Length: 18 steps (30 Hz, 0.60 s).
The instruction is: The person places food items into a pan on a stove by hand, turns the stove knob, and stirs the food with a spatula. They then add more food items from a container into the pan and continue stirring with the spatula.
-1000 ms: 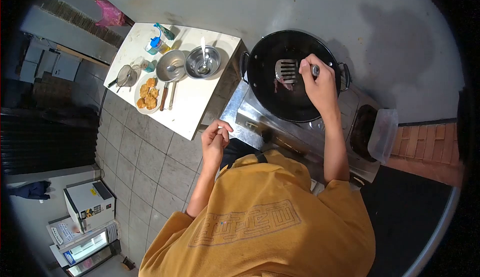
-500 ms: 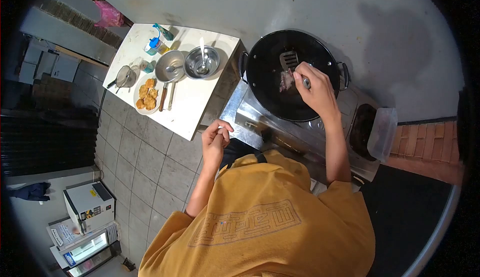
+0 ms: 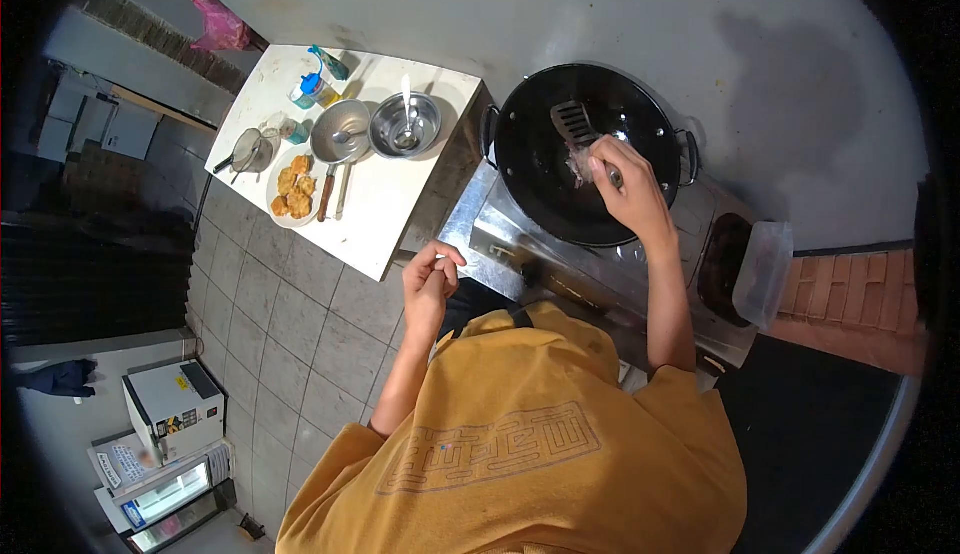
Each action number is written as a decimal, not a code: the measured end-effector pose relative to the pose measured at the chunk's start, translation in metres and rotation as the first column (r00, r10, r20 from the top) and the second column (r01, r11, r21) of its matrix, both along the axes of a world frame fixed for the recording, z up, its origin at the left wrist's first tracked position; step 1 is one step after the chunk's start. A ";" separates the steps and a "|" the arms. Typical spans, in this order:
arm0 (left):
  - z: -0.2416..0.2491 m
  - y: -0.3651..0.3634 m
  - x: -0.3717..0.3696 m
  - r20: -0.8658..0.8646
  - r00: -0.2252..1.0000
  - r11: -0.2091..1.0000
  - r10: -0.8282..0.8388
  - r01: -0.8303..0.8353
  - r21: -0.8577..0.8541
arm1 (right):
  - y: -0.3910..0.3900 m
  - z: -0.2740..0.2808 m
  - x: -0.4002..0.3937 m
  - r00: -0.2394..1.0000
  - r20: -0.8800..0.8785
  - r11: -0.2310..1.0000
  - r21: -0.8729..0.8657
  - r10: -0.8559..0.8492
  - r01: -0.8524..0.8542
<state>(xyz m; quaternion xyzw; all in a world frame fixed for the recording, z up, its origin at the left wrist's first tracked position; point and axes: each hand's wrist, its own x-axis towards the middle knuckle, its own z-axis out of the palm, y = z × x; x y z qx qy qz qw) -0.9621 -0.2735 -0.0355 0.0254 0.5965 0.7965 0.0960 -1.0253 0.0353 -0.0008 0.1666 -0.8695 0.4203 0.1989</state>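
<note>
My right hand [image 3: 632,189] is closed around the handle of a slotted turner [image 3: 573,124], held over the black wok [image 3: 540,194]. The turner's dark slotted blade lies inside the wok. A small whitish-pink clump [image 3: 578,166] shows beside my fingers; I cannot make out what it is. The wok's inside looks dark and shiny. My left hand [image 3: 430,282] hovers in front of my body, between the table and the stove. Its fingers are loosely bent and apart, with nothing in them.
The metal stove [image 3: 560,279] carries the wok, with a clear plastic container [image 3: 762,274] at its right. On the white table [image 3: 375,224] stand two metal bowls, a plate of fried pieces [image 3: 293,192], a strainer [image 3: 246,150], a knife [image 3: 328,194] and a blue-capped bottle [image 3: 318,90].
The turner's blade has shifted slightly left and up in the wok, and the whitish-pink clump now sits closer to my right hand. My left hand has barely moved.
</note>
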 end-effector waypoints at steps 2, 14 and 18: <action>0.001 -0.001 0.000 0.009 1.000 1.000 0.000 0.000 -0.008 | 0.000 -0.002 0.004 1.000 0.017 1.000 -0.027 0.011 -0.010; 0.003 -0.002 0.002 0.014 1.000 0.999 0.000 0.000 -0.048 | 0.051 0.008 -0.003 0.867 0.070 0.858 -0.122 -0.494 0.499; 0.002 -0.001 0.001 0.009 1.000 0.999 0.006 -0.006 -0.054 | 0.063 0.009 -0.003 0.812 0.154 0.813 -0.078 -0.563 0.578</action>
